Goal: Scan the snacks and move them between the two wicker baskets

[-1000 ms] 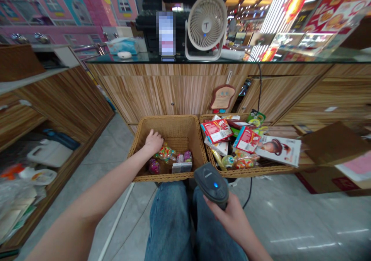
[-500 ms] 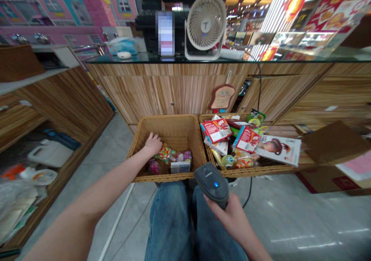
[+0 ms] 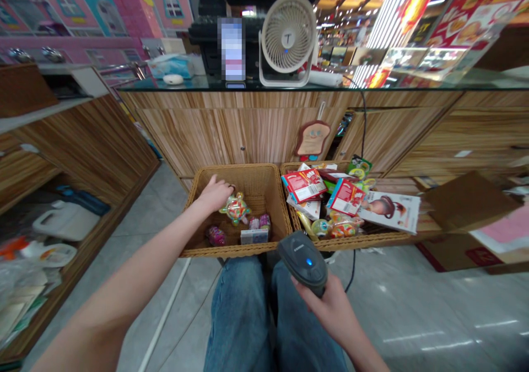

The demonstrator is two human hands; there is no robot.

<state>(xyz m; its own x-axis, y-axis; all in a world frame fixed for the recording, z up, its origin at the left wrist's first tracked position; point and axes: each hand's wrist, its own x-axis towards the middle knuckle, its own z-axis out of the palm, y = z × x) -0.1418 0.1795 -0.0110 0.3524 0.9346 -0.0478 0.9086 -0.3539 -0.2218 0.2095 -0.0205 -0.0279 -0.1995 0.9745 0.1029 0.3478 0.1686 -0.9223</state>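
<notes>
My left hand (image 3: 217,193) is over the left wicker basket (image 3: 285,217), its fingers closed on a clear turtle-shaped container (image 3: 236,209) with colourful contents. Below it in the basket lie a pink-purple wrapped item (image 3: 216,236), more purple items (image 3: 264,221) and a small whitish box (image 3: 254,236). My right hand (image 3: 326,300) is wrapped round a dark grey handheld scanner (image 3: 303,259) with a blue light, in front of the baskets.
The right wicker basket (image 3: 351,243) is heaped with red boxes (image 3: 303,184), a white box (image 3: 390,211) and other packs. Behind stands a glass-topped counter with a fan (image 3: 288,36). An open cardboard box (image 3: 458,256) is at the right; shelves are at the left.
My left hand has risen a little with the turtle-shaped container, which now shows more clearly above the basket's contents. The right hand still holds the scanner. The view has shifted slightly.
</notes>
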